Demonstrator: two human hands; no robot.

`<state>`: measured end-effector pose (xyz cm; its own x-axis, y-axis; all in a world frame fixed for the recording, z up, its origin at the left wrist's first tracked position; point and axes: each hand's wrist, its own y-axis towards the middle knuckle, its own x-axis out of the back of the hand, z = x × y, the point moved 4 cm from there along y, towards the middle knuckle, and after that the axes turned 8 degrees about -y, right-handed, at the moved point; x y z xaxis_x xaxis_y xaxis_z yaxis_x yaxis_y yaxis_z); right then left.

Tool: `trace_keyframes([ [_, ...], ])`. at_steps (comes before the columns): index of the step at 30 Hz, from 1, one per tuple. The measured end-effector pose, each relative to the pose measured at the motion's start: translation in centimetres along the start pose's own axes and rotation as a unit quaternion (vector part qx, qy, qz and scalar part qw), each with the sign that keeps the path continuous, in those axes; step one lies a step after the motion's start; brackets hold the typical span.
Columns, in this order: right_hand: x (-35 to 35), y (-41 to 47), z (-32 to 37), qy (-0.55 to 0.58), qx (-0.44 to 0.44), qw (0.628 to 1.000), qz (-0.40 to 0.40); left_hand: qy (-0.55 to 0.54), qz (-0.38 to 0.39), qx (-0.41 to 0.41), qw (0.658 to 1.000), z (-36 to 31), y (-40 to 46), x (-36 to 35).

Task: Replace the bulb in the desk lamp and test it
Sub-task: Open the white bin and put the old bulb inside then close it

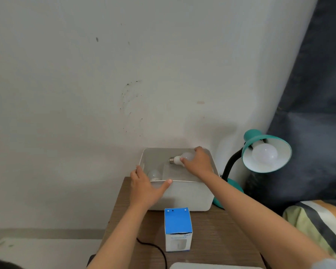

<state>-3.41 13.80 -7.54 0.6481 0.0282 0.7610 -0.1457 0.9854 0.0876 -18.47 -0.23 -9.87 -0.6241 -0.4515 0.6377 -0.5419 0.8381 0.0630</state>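
White bulb (183,159) sideways inside bin (184,197)

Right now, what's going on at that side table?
A person is working over a white bin on the wooden table. The right hand holds a loose bulb inside the bin, grip on the globe end, screw base pointing left. The left hand holds the bin's near-left rim. A second bulb lies in the bin's left corner. The teal desk lamp beside it has a fitted bulb. A blue-and-white box stands in front.
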Motion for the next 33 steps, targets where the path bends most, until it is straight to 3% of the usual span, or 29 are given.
trace_keyframes([
  [9, 6.4, -11.2, -0.4, -0.022, 0.148, 0.989, -0.020, 0.048, 0.064, 0.045, 0.996, -0.7, -0.3, 0.9],
  [13, 7.8, -17.7, -3.0, -0.031, 0.161, 0.986, 0.037, 0.029, -0.034, -0.056, 0.997, -2.9, -4.9, 0.9],
  [15, 7.7, -21.0, -5.4, -0.051, 0.162, 0.983, 0.068, -0.015, -0.047, -0.102, 0.994, -3.0, -9.3, 0.3],
  [19, 6.8, -26.7, -12.1, -0.085, 0.103, 0.985, 0.105, -0.052, 0.025, -0.093, 0.994, 0.4, -18.9, -1.8],
  [26, 4.5, -33.0, -20.4, -0.155, -0.072, 0.975, 0.140, 0.041, 0.140, 0.035, 0.989, 7.0, -27.9, -4.2],
  [33, 4.1, -34.4, -21.1, -0.112, -0.095, 0.977, 0.156, 0.108, 0.166, 0.028, 0.980, 7.1, -29.5, -5.1],
])
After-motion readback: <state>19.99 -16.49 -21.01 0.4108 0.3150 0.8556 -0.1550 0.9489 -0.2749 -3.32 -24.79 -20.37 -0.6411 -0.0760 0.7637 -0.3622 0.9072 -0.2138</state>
